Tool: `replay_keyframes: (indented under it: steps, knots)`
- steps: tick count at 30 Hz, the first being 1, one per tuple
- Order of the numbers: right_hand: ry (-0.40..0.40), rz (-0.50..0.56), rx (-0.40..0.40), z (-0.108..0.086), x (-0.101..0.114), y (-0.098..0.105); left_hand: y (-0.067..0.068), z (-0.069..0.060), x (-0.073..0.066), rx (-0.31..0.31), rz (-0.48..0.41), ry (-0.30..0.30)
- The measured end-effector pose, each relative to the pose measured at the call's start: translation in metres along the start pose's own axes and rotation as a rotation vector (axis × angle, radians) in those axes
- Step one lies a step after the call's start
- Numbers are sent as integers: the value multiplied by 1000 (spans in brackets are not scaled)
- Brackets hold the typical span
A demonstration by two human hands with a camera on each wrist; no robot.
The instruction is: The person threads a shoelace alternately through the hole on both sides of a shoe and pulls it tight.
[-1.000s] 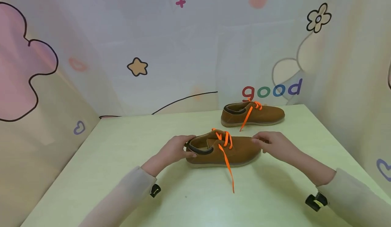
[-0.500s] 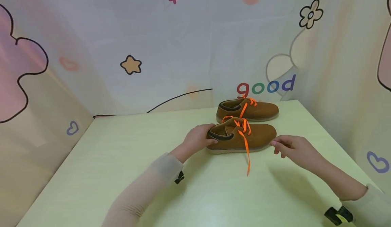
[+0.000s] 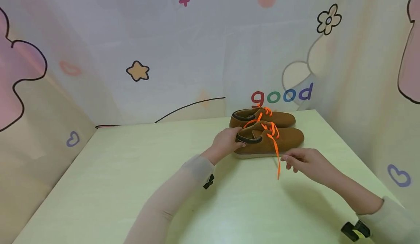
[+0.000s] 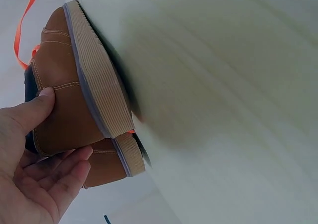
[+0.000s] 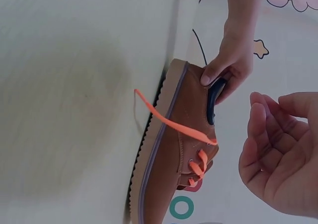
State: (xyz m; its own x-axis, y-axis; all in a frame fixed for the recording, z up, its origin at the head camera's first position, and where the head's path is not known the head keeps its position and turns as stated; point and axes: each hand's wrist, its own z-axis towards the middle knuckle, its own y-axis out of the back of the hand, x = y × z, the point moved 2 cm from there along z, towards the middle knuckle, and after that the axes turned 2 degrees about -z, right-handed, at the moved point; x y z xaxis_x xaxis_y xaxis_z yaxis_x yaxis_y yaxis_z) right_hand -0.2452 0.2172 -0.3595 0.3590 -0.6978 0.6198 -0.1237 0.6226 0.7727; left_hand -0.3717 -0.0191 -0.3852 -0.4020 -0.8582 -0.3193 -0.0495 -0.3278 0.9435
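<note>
A brown shoe (image 3: pixel 282 140) with an orange lace (image 3: pixel 277 156) stands at the right of the table, toe to the right. My left hand (image 3: pixel 226 142) grips it at the heel; in the left wrist view, the thumb lies on its near side and the fingers behind the heel. Partly hidden behind it stands a second brown shoe (image 3: pixel 283 119), pointing the same way. My right hand (image 3: pixel 303 162) hovers in front of the near shoe, close to the hanging lace end. Its fingers are loosely bent, and the right wrist view shows nothing between them.
The pale green table (image 3: pixel 131 178) reaches back to a patterned cloth (image 3: pixel 183 54) printed with a star, a flower and the word "good". More cloth hangs at both sides. A small black device (image 3: pixel 356 231) is worn at the right wrist.
My left hand has moved the near shoe back and to the right, up beside the other shoe. My right hand has come off the toe and then drawn slightly back to the left.
</note>
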Motion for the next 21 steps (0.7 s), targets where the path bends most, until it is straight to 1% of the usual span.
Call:
replay_keyframes:
  steps: [5, 9, 11, 12, 14, 16, 18, 20, 21]
  knots:
    - [23, -29, -15, 6, 6, 1, -1, 4, -2, -14, -15, 23]
    - [34, -37, -35, 16, 11, 0, 3, 3, 4, -23, -35, 49]
    - [46, -58, -60, 20, 14, -3, 4, 0, 9, -14, -45, 55]
    - [54, -88, -79, 21, 15, -4, 6, -3, 11, -7, -47, 56]
    - [65, -153, -122, 22, 18, -8, 9, -13, 18, -4, -38, 45]
    - [80, -214, -157, 24, 22, -10, 16, -27, 27, -15, -9, 15]
    - [97, -264, -185, 27, 25, -11, 27, -43, 36, -49, 26, -17]
    - [101, -284, -185, 31, 30, -12, 41, -62, 45, -89, 53, -41]
    - [108, -302, -182, 34, 32, -11, 49, -72, 49, -106, 66, -43]
